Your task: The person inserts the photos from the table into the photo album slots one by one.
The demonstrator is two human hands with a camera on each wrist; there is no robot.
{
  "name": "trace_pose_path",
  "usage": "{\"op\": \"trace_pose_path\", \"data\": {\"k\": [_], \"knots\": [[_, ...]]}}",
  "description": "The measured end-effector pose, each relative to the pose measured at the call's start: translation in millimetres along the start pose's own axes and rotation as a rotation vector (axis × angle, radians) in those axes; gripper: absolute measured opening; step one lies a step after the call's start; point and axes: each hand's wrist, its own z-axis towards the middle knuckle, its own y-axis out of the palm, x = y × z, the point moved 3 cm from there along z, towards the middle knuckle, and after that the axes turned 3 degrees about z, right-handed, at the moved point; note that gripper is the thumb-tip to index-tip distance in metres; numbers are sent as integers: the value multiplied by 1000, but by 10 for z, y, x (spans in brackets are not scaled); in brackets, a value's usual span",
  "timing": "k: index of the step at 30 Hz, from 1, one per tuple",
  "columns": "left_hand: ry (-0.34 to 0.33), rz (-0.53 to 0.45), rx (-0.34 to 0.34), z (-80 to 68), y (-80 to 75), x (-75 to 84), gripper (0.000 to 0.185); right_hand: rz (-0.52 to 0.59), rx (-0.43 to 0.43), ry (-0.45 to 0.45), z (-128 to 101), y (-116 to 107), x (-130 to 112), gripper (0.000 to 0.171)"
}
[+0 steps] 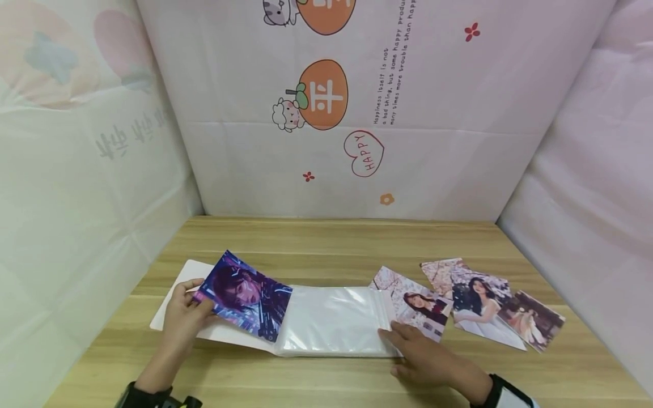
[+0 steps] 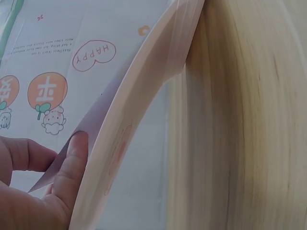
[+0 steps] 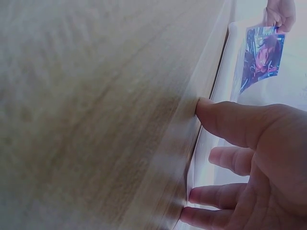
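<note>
A wooden table (image 1: 326, 238) bears an open album (image 1: 316, 323) and loose photos (image 1: 490, 309).

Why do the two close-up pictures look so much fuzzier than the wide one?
Head view: even, soft light and sharp detail, with glare on the clear album sleeves and edges bowed by the wide lens. Left wrist view: the wooden table is streaked and out of focus, the left hand soft. Right wrist view: table grain smeared, right hand large and dim, the purple photo clearer.

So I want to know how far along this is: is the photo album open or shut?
Open: the album lies flat, white cover spread left, clear sleeve pages facing up.
</note>
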Motion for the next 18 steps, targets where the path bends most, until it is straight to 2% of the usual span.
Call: {"op": "trace_pose_path", "data": {"k": [2,6,12,15,18], "knots": [[-18,51,3,-8,-20,18,48,0,0,0,2,-3,-7,64],[-36,89,-2,-29,-70,49,43,-4,4,-1,3,-3,-12,64],[11,86,-29,-42,-140,11,46,-13,10,-2,7,1,-14,64],[50,31,-44,-37,-164,-65,44,-14,8,-2,7,0,-18,64],[51,11,-62,-57,-169,-100,43,-9,4,1,5,-3,-25,64]]}}
